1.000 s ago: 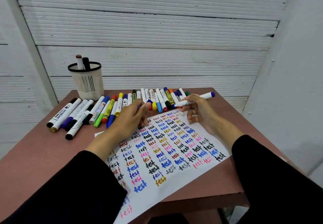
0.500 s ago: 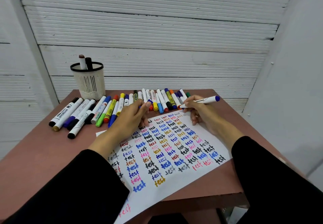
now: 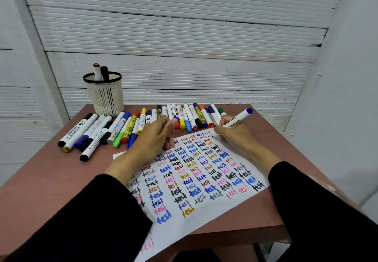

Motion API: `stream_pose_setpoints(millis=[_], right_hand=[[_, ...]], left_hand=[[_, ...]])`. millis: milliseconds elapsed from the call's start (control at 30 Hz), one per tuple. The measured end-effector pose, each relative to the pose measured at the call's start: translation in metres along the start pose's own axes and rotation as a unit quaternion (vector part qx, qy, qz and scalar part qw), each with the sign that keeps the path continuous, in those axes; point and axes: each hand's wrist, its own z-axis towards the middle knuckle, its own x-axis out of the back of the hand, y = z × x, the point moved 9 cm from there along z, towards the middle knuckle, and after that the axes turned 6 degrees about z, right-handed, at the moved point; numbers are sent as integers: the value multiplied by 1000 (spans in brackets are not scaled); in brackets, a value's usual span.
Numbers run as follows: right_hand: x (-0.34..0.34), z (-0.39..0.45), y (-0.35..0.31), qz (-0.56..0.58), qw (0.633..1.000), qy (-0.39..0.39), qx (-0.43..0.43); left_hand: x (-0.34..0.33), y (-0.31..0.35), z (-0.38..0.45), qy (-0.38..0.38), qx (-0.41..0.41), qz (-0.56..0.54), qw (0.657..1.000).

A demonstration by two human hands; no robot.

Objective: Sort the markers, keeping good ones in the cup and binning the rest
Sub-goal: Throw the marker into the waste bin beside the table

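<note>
Your right hand [image 3: 235,134] is wrapped around a white marker [image 3: 237,118] with a blue end, fingers curled in a writing grip, and the tip is down at the top right corner of the paper [image 3: 204,216]. The marker leans up and away to the right, blue end highest.

Your left hand [image 3: 152,137] lies on the paper's upper left part, fingers curled, pinching a small blue cap [image 3: 176,118] between thumb and fingertip. The cap sits just in front of the row of markers [image 3: 143,124].

That row runs along the far side of the counter [image 3: 51,180], from the fat black-and-white ones on the left through green, orange, yellow and blue ones to a tight bunch right behind your hands. They're all lying flat, mostly side by side and touching.

The cup [image 3: 106,94] is a white mesh one with a black rim, standing upright at the far left corner of the counter, just behind the left end of the row. Two markers stand in it, one with a brown cap and one black.

The paper is covered in rows of the word "test" in black, blue, pink, red and gold, and its near corner hangs over the counter's front edge. Both your sleeves are black.
</note>
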Motion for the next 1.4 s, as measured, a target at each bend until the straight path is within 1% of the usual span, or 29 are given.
stream_pose_setpoints(millis=[100, 233, 333, 467, 533, 700, 933, 1100, 1300, 1400], right_hand=[[-2, 0, 0, -5, 1000, -6, 0], [-4, -4, -3, 17, 1000, -20, 4], [-5, -6, -5, 7, 1000, -26, 8], [-6, -4, -3, 49, 998, -34, 4], [-6, -4, -4, 32, 999, -35, 10], [-2, -5, -6, 20, 1000, -13, 20], [-4, -5, -4, 14, 1000, -22, 15], [0, -4, -4, 17, 1000, 0, 9], [-1, -6, -9, 10, 1000, -6, 25], [2, -5, -4, -1, 1000, 3, 15]], left_hand=[[0, 1, 0, 2, 1, -1, 1000], [1, 2, -1, 4, 3, -7, 1000], [1, 2, -1, 5, 3, -6, 1000], [1, 3, -1, 6, 3, -1, 1000], [1, 3, -2, 4, 3, -2, 1000], [1, 2, -2, 3, 4, 0, 1000], [1, 2, -2, 3, 4, 3, 1000], [1, 2, -2, 3, 2, 5, 1000], [1, 3, -2, 2, 1, 4, 1000], [1, 3, -2, 3, 1, 4, 1000]])
